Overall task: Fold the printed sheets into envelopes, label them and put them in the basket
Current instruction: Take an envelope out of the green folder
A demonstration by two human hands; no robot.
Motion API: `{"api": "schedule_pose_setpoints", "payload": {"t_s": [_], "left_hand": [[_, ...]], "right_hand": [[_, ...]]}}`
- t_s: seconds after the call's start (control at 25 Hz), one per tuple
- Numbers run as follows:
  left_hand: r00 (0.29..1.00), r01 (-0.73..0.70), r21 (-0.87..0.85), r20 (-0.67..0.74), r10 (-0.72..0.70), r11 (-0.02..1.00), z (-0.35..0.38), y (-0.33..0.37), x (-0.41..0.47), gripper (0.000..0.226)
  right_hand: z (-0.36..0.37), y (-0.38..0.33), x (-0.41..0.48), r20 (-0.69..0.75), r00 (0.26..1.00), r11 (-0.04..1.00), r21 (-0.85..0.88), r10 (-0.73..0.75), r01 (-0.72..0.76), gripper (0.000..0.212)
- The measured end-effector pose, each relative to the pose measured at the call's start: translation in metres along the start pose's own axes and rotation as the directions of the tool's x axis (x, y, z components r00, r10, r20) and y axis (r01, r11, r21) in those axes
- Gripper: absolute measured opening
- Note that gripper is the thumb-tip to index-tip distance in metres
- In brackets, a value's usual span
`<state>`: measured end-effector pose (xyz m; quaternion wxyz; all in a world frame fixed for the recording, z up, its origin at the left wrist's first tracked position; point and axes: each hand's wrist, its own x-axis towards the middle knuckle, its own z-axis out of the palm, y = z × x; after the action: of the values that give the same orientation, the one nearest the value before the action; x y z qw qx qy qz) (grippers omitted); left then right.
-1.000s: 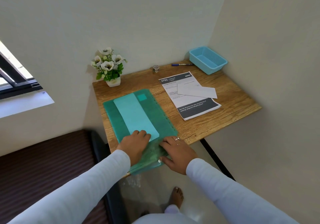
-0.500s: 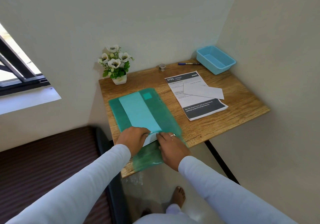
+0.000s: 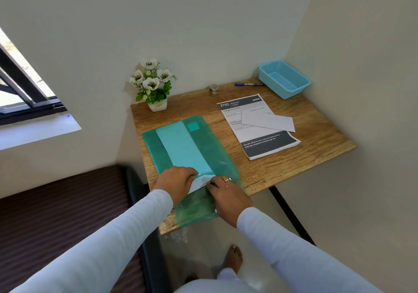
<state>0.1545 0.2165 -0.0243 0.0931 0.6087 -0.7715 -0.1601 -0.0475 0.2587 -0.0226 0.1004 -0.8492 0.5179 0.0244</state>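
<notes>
Head view, wooden counter (image 3: 316, 157) in a wall corner. Near edge: green folder (image 3: 203, 206) overhangs the lip; left hand (image 3: 175, 183) and right hand (image 3: 228, 196) pinch a white sheet (image 3: 199, 183) at its mouth. Centre right: printed sheets (image 3: 260, 143), white envelope (image 3: 269, 122) on top, bare wood beside. Far right corner: blue basket (image 3: 285, 80); pen (image 3: 247, 84), tape roll (image 3: 213, 88) beside it. Far left: flower pot (image 3: 157, 105). Left: window (image 3: 22, 84).
</notes>
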Motion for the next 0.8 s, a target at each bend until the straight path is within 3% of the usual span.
{"api": "schedule_pose_setpoints", "payload": {"t_s": [0.24, 0.44, 0.64, 0.8], "left_hand": [[1.000, -0.016, 0.007, -0.007, 0.016, 1.000, -0.001, 0.000, -0.001, 0.026], [0.998, -0.045, 0.014, 0.034, 0.045, 0.999, -0.001, 0.001, -0.005, 0.030], [0.985, -0.100, 0.159, 0.156, 0.075, 0.982, 0.005, -0.004, -0.012, 0.065], [0.983, -0.086, 0.191, 0.175, 0.052, 0.978, 0.009, -0.007, -0.011, 0.071]], "right_hand": [[0.002, -0.002, 0.001, -0.009, 1.000, 1.000, 0.004, 0.008, -0.008, 0.055], [0.005, 0.000, 0.004, -0.013, 0.998, 0.990, -0.125, -0.067, 0.065, 0.062], [-0.001, 0.003, 0.008, 0.033, 0.996, 0.989, -0.116, -0.083, 0.086, 0.067], [-0.010, 0.015, -0.003, 0.021, 0.990, 0.990, -0.029, -0.139, 0.140, 0.062]]}}
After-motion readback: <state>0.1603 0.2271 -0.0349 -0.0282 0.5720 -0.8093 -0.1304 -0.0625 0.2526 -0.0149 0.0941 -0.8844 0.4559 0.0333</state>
